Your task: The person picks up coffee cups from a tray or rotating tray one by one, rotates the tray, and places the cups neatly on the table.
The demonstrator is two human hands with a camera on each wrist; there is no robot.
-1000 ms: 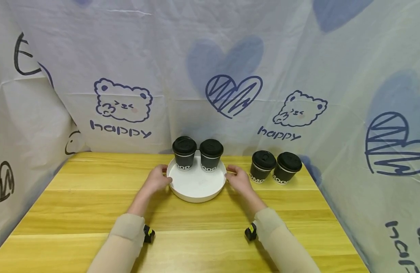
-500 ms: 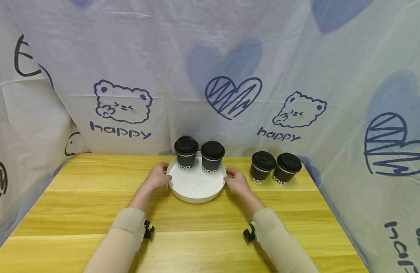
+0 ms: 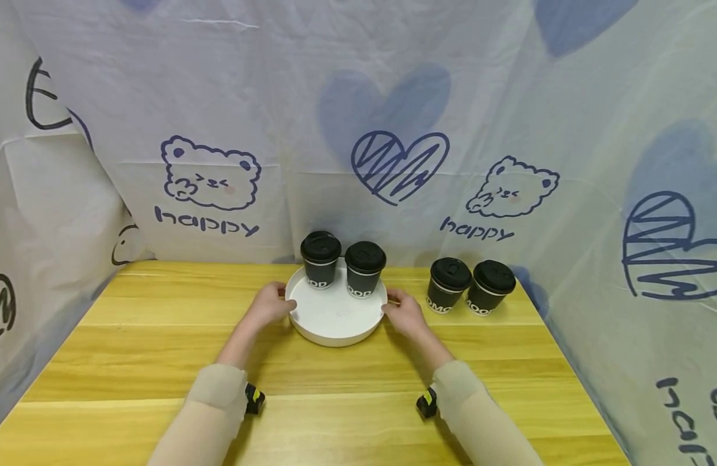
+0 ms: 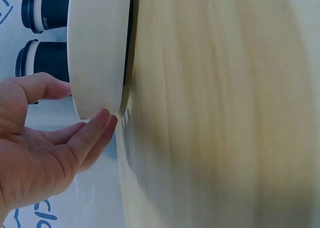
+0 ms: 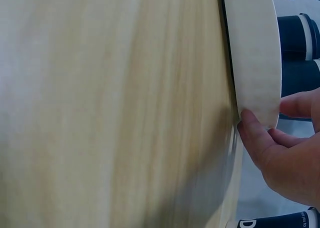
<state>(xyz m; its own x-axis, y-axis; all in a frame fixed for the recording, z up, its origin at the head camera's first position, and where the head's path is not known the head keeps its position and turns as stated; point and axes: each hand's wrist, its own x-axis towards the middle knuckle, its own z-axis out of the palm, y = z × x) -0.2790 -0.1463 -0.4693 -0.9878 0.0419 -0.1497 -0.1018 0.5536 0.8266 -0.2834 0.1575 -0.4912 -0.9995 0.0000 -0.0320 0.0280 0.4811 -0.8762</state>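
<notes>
A round white tray (image 3: 335, 323) with a low wall is at the table's back middle. Two black lidded paper cups stand upright on its rear half, a left cup (image 3: 320, 259) and a right cup (image 3: 365, 272). My left hand (image 3: 269, 304) grips the tray's left side, thumb at the rim and fingertips low on the wall, as the left wrist view shows the tray wall (image 4: 97, 53). On the opposite side my right hand (image 3: 406, 313) holds the tray likewise, its fingers (image 5: 257, 133) against the lower wall. Whether the tray touches the table I cannot tell.
Two more black lidded cups, one nearer (image 3: 448, 285) and one further right (image 3: 489, 287), stand on the wooden table (image 3: 335, 421) right of my right hand. A printed white cloth (image 3: 312, 207) hangs close behind the tray and along both sides.
Both cups on the tray have shifted slightly to the right. The hands keep their hold on the tray and have hardly moved. The two cups on the table are unmoved.
</notes>
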